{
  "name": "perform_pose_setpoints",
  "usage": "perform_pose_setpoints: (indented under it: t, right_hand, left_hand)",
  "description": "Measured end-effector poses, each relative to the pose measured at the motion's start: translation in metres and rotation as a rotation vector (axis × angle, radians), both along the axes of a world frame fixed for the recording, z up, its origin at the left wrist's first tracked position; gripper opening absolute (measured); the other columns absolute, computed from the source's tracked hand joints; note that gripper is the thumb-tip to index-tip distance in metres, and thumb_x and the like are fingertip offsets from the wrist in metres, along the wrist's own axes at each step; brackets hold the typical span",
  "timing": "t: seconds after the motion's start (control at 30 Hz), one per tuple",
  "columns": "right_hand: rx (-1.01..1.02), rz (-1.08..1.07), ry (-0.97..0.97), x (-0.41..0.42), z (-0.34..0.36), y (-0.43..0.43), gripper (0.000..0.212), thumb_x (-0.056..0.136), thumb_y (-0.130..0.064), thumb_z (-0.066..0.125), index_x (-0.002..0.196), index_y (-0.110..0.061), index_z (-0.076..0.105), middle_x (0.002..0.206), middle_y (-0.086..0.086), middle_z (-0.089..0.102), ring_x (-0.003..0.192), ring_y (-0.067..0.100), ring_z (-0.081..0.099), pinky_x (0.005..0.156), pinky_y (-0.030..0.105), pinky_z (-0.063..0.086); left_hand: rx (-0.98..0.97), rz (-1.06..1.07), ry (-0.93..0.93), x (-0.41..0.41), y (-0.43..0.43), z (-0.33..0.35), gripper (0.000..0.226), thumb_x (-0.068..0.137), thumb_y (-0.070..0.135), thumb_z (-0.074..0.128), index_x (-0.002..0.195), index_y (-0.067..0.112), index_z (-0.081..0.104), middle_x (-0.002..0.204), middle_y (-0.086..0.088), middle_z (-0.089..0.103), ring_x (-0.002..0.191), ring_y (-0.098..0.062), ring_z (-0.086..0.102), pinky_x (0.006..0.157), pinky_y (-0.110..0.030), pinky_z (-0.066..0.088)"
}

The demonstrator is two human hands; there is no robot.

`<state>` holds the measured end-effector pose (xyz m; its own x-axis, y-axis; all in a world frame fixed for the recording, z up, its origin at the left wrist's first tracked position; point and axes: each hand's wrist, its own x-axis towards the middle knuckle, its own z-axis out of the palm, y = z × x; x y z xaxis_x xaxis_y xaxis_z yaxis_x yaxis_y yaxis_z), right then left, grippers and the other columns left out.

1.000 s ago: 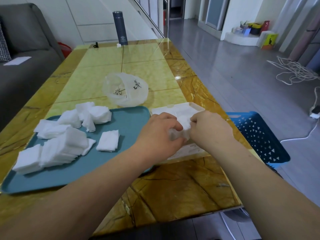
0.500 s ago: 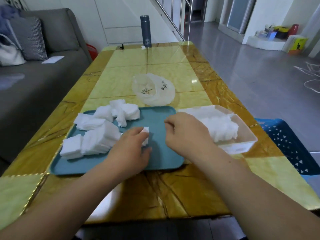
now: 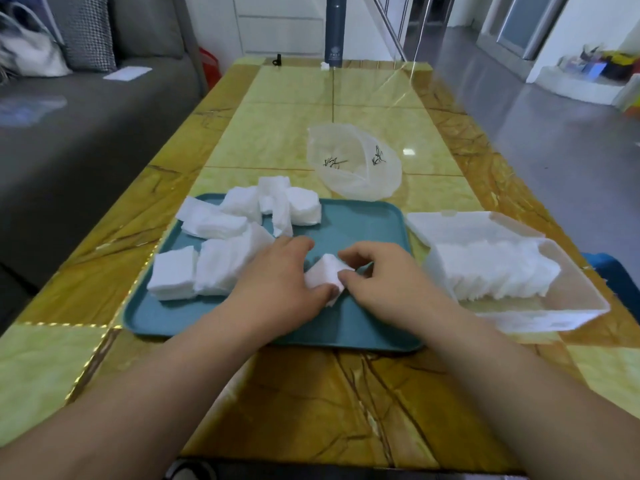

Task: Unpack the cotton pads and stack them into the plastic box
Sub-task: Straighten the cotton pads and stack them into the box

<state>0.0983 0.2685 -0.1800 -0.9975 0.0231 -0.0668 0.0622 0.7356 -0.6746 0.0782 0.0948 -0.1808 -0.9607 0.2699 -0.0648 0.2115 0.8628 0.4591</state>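
A small stack of white cotton pads (image 3: 325, 277) sits over the middle of the teal tray (image 3: 363, 223). My left hand (image 3: 280, 282) grips it from the left with thumb and fingers, and my right hand (image 3: 384, 278) pinches its right edge. More loose piles of cotton pads (image 3: 228, 251) lie on the tray's left half. To the right stands the clear plastic box (image 3: 568, 306), lid open behind it, holding a row of stacked pads (image 3: 491, 271).
An empty crumpled plastic bag (image 3: 353, 164) lies beyond the tray. A dark flask (image 3: 334, 29) stands at the table's far end. A grey sofa runs along the left, and a blue basket (image 3: 613, 271) sits on the floor at the right.
Both hands left the plastic box and came left over the tray. They now hold a small stack of pads between them. The view has shifted left.
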Motion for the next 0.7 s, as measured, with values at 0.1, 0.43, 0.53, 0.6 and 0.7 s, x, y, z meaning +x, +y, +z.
perform_pose_setpoints:
  t: [0.1, 0.43, 0.53, 0.6, 0.7]
  right_hand:
    - [-0.086, -0.042, 0.011, -0.002, -0.002, -0.002, 0.031, 0.088, -0.022, 0.076, 0.119, -0.023, 0.073, 0.1, -0.008, 0.072, 0.086, 0.009, 0.064, 0.083, 0.018, 0.049]
    - [-0.454, 0.022, 0.055, 0.003, -0.006, -0.002, 0.022, 0.091, -0.009, 0.075, 0.103, -0.027, 0.077, 0.093, -0.006, 0.08, 0.092, 0.01, 0.075, 0.087, 0.033, 0.06]
    - [-0.584, -0.048, 0.045, 0.003, -0.01, 0.002, 0.019, 0.091, -0.008, 0.075, 0.105, -0.021, 0.077, 0.094, 0.004, 0.08, 0.094, 0.026, 0.075, 0.09, 0.05, 0.061]
    - [-0.663, -0.064, 0.028, 0.004, -0.011, 0.004, 0.026, 0.092, -0.005, 0.074, 0.111, -0.023, 0.076, 0.096, 0.003, 0.078, 0.093, 0.028, 0.075, 0.088, 0.05, 0.062]
    - [-0.712, -0.038, 0.043, 0.007, -0.009, 0.006, 0.037, 0.092, -0.004, 0.074, 0.116, -0.032, 0.075, 0.088, -0.005, 0.072, 0.082, 0.021, 0.07, 0.082, 0.043, 0.064]
  left_hand:
    - [-0.081, 0.012, -0.039, 0.001, -0.001, 0.001, 0.043, 0.081, 0.061, 0.07, 0.107, 0.028, 0.061, 0.11, 0.002, 0.052, 0.105, -0.022, 0.055, 0.088, -0.038, 0.047]
    - [0.614, 0.079, -0.248, 0.004, -0.018, 0.016, 0.039, 0.081, 0.014, 0.084, 0.112, 0.029, 0.065, 0.092, 0.002, 0.078, 0.08, -0.015, 0.073, 0.071, -0.026, 0.058]
    - [0.689, 0.111, -0.276, 0.004, -0.019, 0.015, 0.031, 0.084, 0.012, 0.082, 0.109, 0.026, 0.071, 0.092, 0.005, 0.08, 0.083, -0.009, 0.075, 0.071, -0.021, 0.056]
    - [0.728, 0.11, -0.289, 0.002, -0.02, 0.013, 0.02, 0.086, 0.01, 0.08, 0.101, 0.022, 0.075, 0.09, 0.004, 0.08, 0.086, -0.012, 0.076, 0.076, -0.024, 0.056]
    - [0.767, 0.093, -0.308, 0.002, -0.019, 0.012, 0.016, 0.088, 0.009, 0.078, 0.1, 0.019, 0.076, 0.091, 0.0, 0.08, 0.091, -0.02, 0.076, 0.084, -0.033, 0.06]
